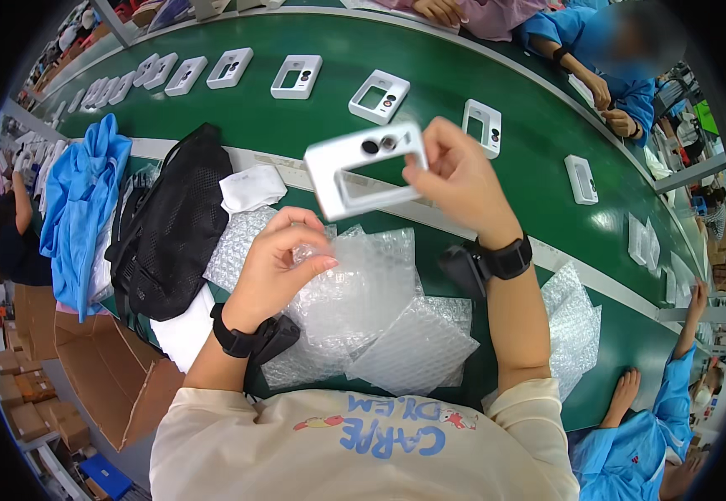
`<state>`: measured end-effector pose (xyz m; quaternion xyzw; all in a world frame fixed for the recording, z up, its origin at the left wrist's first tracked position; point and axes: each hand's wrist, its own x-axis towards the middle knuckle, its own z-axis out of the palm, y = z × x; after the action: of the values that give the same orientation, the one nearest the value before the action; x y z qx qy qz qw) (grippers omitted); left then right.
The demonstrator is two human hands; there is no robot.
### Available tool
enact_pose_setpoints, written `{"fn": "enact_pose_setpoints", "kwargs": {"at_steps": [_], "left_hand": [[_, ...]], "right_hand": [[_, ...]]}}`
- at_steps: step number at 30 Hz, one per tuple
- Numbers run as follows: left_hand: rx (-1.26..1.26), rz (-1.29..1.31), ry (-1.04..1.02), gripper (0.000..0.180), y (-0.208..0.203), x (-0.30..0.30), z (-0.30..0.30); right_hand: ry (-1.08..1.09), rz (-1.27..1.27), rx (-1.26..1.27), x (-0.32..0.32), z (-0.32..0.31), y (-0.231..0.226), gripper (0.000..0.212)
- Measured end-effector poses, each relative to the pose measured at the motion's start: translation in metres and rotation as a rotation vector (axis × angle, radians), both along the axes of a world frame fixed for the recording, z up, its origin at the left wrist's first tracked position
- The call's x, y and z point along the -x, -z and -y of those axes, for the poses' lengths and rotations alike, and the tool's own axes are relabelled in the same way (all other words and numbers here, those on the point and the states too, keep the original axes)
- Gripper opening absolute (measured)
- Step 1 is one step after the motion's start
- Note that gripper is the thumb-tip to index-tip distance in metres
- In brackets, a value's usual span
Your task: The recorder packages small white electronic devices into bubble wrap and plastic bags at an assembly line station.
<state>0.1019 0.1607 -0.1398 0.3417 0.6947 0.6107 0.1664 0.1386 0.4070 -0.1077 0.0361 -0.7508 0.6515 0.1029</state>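
Note:
My right hand (463,179) grips a white plastic housing (325,179) by its right end, thumb in front. The housing is a rectangular frame with a large opening and two dark round parts along its upper bar. It is held tilted above the bench edge. My left hand (275,263) is half curled, thumb and fingertips apart, beside the upper left part of a pile of clear bubble-wrap bags (363,292). Whether its fingertips touch a bag is hard to see. Black devices are strapped to both wrists.
A green conveyor belt (254,117) carries a row of similar housings (296,77). A black mesh bag (175,225), a blue garment (87,213) and a white cloth (252,188) lie left. More bubble bags (571,321) sit right. Co-workers in blue (638,455) are nearby; an open carton (108,376) stands lower left.

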Motion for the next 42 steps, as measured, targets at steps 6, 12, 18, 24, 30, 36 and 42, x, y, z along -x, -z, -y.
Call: {"fn": "enact_pose_setpoints", "kwargs": {"at_steps": [6,12,18,24,30,36,42], "left_hand": [[-0.203,0.114,0.007,0.016,0.000,0.000,0.000],[-0.310,0.440,0.134,0.023,-0.001,-0.003,0.008],[-0.356,0.341,0.141,0.025,0.006,-0.001,0.007],[-0.554,0.186,0.129,0.030,0.009,0.002,0.010],[-0.634,0.168,0.161,0.030,0.010,0.002,0.008],[-0.434,0.432,-0.156,0.023,-0.017,-0.016,-0.005],[0.014,0.199,0.266,0.034,-0.009,-0.008,0.004]], "right_hand": [[-0.259,0.192,0.125,-0.010,0.003,-0.014,0.026],[-0.401,0.215,-0.023,-0.014,0.007,-0.014,0.023],[-0.563,0.266,-0.217,-0.018,0.037,-0.023,0.021],[-0.465,-0.013,-0.250,-0.017,0.062,0.006,0.030],[-0.573,0.143,-0.163,-0.016,0.067,0.011,0.035],[-0.137,0.108,-0.012,0.003,0.016,0.000,0.027],[0.675,-0.358,0.518,0.001,-0.076,0.013,0.019]]}}
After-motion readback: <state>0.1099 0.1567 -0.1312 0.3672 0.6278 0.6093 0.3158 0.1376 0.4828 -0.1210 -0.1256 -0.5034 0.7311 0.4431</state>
